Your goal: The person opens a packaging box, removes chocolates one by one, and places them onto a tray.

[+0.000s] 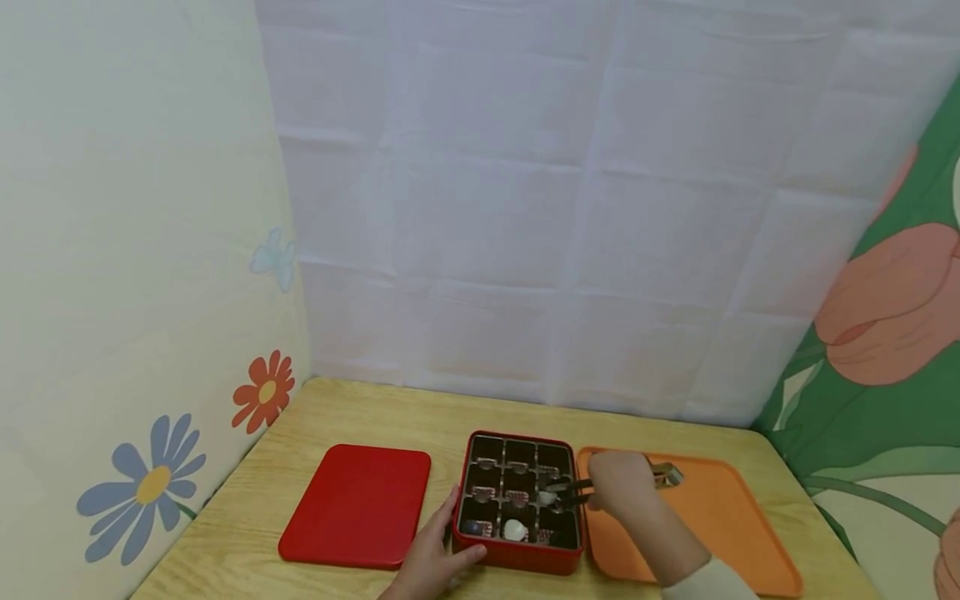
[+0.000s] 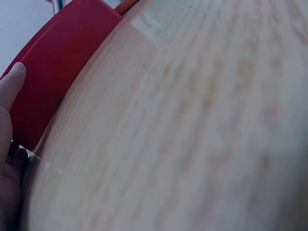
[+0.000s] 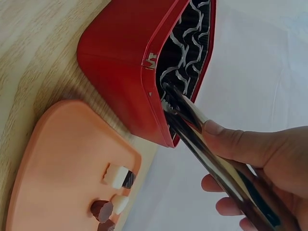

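Observation:
A red box (image 1: 525, 557) with a black divided insert stands on the table. At its front left corner is my left hand (image 1: 431, 557), fingers along the left side and thumb on the front wall. My right hand (image 1: 622, 479) grips metal tongs (image 3: 211, 159), reaching over the box's right rim. The tongs' tips are down in a right-hand compartment, at a small whitish piece (image 1: 548, 497); whether they pinch it I cannot tell. A white rounded piece (image 1: 515, 531) lies in the front middle compartment, a dark bluish one (image 1: 472, 527) in the front left.
A flat red lid (image 1: 356, 504) lies left of the box. On the right is an orange tray (image 1: 712, 517), partly under my right arm. The right wrist view shows a white piece (image 3: 115, 175) and a brown fluted piece (image 3: 102, 210) among several on it. Fabric walls surround the table.

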The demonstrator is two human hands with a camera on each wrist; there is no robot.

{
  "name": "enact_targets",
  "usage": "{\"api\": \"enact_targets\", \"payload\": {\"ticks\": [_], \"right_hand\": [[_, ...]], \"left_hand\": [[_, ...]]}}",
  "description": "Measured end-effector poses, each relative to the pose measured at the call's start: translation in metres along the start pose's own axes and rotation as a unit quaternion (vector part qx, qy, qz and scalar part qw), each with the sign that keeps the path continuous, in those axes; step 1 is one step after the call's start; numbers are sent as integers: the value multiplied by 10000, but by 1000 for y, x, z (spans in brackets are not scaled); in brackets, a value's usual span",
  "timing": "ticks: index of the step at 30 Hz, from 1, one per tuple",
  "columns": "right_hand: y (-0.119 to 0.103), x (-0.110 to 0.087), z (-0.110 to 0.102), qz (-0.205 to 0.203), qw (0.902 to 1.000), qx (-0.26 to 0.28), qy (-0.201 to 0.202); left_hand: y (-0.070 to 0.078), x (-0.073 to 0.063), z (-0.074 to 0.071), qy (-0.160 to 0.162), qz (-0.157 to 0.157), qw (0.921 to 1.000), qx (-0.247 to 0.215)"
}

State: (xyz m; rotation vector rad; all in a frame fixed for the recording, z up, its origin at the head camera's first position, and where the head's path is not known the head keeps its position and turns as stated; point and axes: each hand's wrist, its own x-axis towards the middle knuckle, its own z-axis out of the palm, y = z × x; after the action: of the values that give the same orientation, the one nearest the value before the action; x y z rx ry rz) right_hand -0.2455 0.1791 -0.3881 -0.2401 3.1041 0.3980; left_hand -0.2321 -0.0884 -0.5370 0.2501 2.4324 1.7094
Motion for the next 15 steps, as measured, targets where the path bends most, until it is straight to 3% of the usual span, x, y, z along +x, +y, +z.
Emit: {"api": "enact_targets", "payload": {"ticks": [9,15], "right_hand": [[-6,-1,2,-90,9990,-405,151],[-5,-2,3,-62,9991,-344,222]], "left_hand": [[0,0,0,-9,52,10000,-52],[1,-1,0,21,92,9999,50]]}}
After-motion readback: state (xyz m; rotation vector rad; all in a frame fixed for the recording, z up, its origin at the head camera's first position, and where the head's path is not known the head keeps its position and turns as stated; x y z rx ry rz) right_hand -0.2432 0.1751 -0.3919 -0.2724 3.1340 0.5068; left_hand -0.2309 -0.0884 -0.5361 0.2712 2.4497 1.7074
